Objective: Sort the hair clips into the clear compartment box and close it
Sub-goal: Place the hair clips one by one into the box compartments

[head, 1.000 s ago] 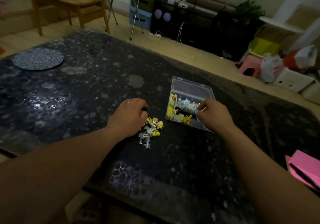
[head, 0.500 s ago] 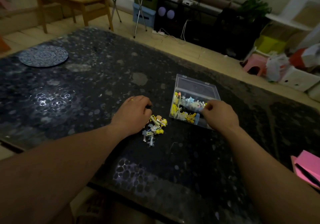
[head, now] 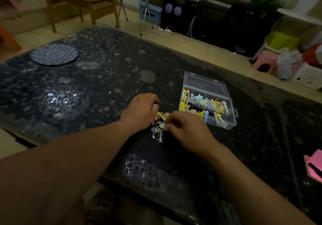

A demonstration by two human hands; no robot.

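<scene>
Both hands at the loose pile of hair clips [head: 158,128] on the dark surface [head: 78,92] — left hand [head: 142,110] curled beside it, grip unclear; right hand [head: 187,129] pinching clips at its edge. Clear compartment box [head: 208,101] just right — lid open, partly filled.

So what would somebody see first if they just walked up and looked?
Probably the two hands, left hand and right hand, meeting over a little pile of colourful hair clips in the middle of the dark table. Just right of them sits the clear box, lid open, already holding many clips.
</scene>
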